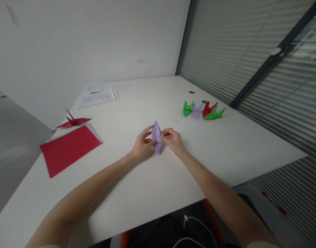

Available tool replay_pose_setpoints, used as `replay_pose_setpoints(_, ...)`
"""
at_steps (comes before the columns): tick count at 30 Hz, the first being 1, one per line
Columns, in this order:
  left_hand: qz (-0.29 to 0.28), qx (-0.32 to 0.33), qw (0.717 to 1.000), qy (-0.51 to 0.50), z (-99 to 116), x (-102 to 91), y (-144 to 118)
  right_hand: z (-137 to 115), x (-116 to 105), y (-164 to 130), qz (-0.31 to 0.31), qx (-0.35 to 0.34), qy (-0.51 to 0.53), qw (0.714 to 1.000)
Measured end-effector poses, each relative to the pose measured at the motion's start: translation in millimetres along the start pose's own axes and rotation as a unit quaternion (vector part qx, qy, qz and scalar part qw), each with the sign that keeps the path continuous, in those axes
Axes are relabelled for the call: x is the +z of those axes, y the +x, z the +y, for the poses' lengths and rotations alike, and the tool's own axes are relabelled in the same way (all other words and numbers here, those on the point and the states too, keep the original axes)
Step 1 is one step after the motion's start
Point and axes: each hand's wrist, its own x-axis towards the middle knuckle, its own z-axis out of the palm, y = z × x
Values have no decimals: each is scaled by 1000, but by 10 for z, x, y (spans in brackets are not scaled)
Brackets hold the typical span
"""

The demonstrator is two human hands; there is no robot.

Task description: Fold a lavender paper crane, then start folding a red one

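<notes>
A folded piece of lilac origami paper (156, 135), long and pointed at both ends, is held between my two hands just above the white table. My left hand (143, 140) grips its left side, with the thumb across the lower front. From the right, my right hand (172, 138) pinches the paper's edge between thumb and fingers. Creases run along the paper's length, and a flap line crosses it below the middle. The fingertips behind the paper are partly hidden.
On the left lie a stack of red paper (71, 148) and a red paper crane (73, 121). Printed sheets (97, 98) rest at the back. A green crane (188, 109), a lilac crane (196, 111), a red crane (208, 109) and another green crane (214, 113) stand right of centre.
</notes>
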Motion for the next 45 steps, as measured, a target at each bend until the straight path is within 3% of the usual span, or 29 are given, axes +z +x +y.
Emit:
replay_pose_setpoints(8,-2,-38,999,-32,-29,-35,28,-59,-26,1,-22,-40,22,999)
replay_pose_setpoints(15,3,-48,999,-5,9,-49,38,-73,-52,5,-69,24,32,997)
replay_pose_setpoints(20,11,-29,999,18,3,-61,52,-35,-63,24,-81,8,33,996)
replay_pose_setpoints(28,-5,-90,993,-73,104,-60,45,0,-52,16,-92,-15,33,995)
replay_pose_setpoints(38,-7,-36,998,57,26,-78,61,-19,-42,3,-79,25,24,996)
replay_pose_setpoints(45,-10,-29,999,26,75,-66,53,-29,-17,5,-50,19,57,997)
